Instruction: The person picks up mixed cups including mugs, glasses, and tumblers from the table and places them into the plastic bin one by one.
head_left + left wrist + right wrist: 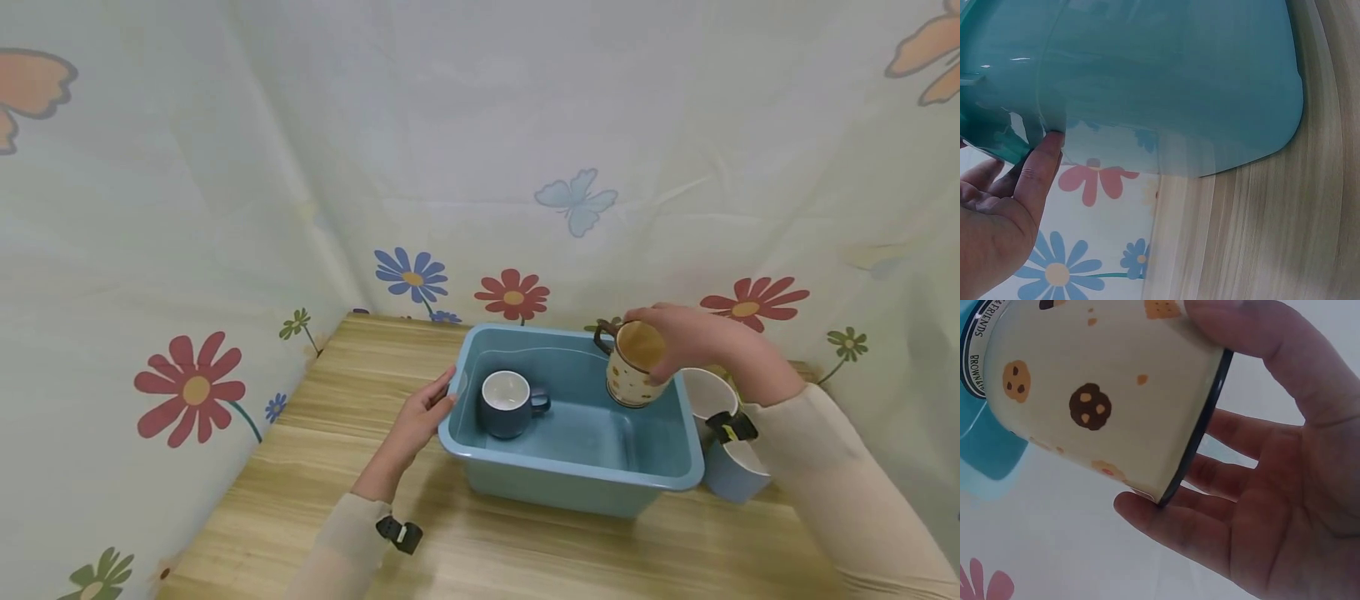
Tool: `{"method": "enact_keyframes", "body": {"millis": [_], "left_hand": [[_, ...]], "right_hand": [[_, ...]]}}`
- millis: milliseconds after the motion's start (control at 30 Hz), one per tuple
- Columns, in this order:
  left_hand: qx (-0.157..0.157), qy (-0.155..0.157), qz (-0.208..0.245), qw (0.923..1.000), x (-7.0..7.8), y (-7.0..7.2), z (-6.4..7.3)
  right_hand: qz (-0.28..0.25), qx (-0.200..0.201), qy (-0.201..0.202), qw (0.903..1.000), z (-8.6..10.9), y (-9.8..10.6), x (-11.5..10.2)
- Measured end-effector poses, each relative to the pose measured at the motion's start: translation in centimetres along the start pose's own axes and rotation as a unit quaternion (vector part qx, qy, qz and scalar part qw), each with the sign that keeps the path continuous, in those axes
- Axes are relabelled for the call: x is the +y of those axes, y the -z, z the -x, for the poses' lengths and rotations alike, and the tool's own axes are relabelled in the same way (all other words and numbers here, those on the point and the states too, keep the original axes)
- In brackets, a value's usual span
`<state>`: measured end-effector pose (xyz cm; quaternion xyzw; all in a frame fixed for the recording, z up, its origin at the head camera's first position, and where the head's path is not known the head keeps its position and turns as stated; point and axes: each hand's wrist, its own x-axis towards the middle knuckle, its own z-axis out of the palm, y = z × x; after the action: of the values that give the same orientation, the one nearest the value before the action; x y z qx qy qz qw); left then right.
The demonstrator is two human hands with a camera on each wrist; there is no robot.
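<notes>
Over the right part of a blue plastic basin [555, 487], a cream mug [628, 383] with cookie prints and a dark rim is held upright by my right hand [693, 337]. Thumb and fingers grip it near its rim, as the right wrist view shows; its brown handle points left. My left hand [416, 425] pinches the basin's left rim, the thumb against the outer wall [1166, 75]. Inside the basin, at the left, a dark blue mug [504, 421] with a white inside stands upright, handle to the right.
Right of the basin, partly hidden by my right forearm, stand a mug with a pale inside [705, 390] and a light blue mug [733, 479]. The wooden table [300, 492] reaches a flower-print curtain [465, 167] behind and at the left.
</notes>
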<state>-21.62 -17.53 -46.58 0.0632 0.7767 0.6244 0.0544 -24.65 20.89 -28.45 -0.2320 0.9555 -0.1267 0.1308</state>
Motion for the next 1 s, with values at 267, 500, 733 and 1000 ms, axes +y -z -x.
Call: {"method": "enact_keyframes", "body": {"millis": [267, 500, 733, 1000], "left_hand": [[0.002, -0.006, -0.003, 1.0, 0.2, -0.1, 0.1], [0.004, -0.002, 0.0, 1.0, 0.2, 0.0, 0.1], [0.008, 0.002, -0.003, 1.0, 0.1, -0.1, 0.0], [0.011, 0.006, -0.003, 0.9999, 0.3, -0.1, 0.1]], "right_hand": [[-0.023, -0.018, -0.004, 0.9996, -1.6, -0.6, -0.5], [-0.022, -0.028, -0.011, 0.9993, -2.5, -1.0, -0.9], [-0.006, -0.037, -0.011, 0.9993, -3.0, -1.5, -1.5], [0.007, -0.048, -0.014, 0.9987, -4.1, -2.3, -1.6]]}}
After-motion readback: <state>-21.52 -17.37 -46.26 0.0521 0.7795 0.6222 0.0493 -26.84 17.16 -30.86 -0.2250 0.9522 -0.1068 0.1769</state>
